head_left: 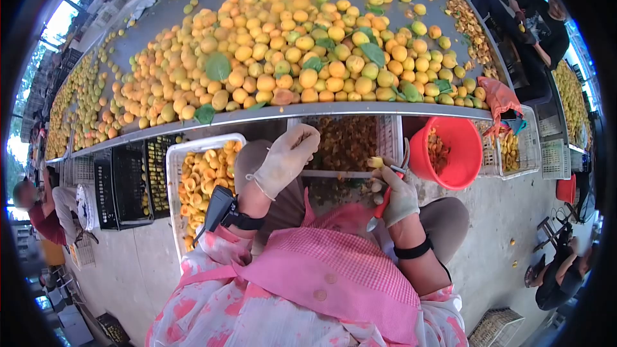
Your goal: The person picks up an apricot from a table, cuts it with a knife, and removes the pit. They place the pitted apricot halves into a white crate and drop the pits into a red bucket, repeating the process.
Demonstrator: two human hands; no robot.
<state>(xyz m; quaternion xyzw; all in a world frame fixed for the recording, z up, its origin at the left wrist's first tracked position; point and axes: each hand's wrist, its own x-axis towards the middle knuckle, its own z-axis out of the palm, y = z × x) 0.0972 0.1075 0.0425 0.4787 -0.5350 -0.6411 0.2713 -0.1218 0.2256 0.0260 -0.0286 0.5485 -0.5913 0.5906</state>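
Pink apron (334, 270) lay nearest; just above it the gloved right hand (398, 199) pinched a small, soft, light apricot (376, 162) by its sides against a red-handled cutter (384, 200), while the left hand (283, 160) hung loosely curled, seemingly empty

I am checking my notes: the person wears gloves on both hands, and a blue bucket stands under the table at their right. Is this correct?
Not quite: the bucket is red, not blue, as the head view shows. Both hands, left and right, are gloved, and it stands under the table at their right.
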